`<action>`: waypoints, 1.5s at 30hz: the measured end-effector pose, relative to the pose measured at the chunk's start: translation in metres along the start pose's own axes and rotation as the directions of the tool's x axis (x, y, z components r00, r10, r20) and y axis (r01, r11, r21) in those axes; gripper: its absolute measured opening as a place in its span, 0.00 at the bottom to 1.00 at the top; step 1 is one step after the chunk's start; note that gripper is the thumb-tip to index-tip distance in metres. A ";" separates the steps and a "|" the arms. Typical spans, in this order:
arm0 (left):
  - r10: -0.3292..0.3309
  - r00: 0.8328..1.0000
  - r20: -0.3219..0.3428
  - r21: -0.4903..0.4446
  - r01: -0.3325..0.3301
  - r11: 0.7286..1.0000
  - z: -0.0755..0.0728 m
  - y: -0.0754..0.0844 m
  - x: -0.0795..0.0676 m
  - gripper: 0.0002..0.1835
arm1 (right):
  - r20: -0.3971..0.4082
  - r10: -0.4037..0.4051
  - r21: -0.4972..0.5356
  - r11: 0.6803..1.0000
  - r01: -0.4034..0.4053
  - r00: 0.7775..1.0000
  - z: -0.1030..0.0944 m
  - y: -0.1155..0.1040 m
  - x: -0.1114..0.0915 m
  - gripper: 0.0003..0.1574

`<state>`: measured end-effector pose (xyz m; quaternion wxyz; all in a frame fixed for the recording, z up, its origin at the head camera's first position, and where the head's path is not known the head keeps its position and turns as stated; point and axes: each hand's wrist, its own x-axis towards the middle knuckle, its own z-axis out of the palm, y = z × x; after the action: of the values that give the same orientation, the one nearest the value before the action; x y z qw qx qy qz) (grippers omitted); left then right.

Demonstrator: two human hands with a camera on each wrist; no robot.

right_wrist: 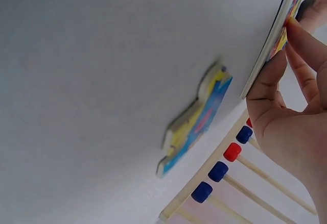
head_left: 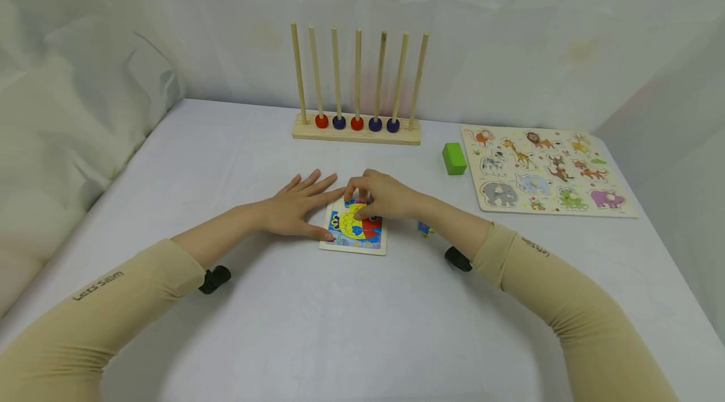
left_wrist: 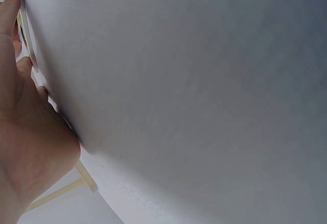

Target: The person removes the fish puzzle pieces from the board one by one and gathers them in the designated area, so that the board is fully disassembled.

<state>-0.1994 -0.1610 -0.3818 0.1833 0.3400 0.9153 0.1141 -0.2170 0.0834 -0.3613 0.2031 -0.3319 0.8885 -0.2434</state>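
The fish puzzle (head_left: 352, 233) lay left of one animal board (head_left: 546, 169), before one rack (head_left: 357, 133) with seven rods (head_left: 358, 68) and five beads (head_left: 357, 124). The left hand (head_left: 290, 208) touched it, fingers spread; the right hand (head_left: 391, 196) too, fingers curled, grip unclear. Rightward lay one green block (head_left: 454, 158), one loose piece (right_wrist: 196, 123). White sheeting (head_left: 510, 43) backed the white table (head_left: 340, 320).
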 end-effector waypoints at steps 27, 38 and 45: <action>-0.007 1.000 0.000 -0.001 0.007 1.000 0.001 -0.001 -0.001 0.51 | -0.036 0.050 0.055 0.997 -0.048 0.998 0.001 0.000 -0.002 0.18; -0.009 1.000 0.001 -0.001 0.009 1.000 0.000 0.001 0.000 0.51 | -0.043 0.026 0.085 0.996 -0.022 0.999 0.000 0.003 -0.001 0.08; -0.010 1.000 0.003 0.004 0.010 1.000 0.001 0.000 0.000 0.51 | -0.036 0.039 0.121 0.992 -0.034 0.999 0.000 0.005 0.000 0.07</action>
<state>-0.1991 -0.1610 -0.3825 0.1846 0.3360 0.9169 0.1110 -0.2195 0.0865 -0.3641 0.2101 -0.2979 0.8818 -0.2992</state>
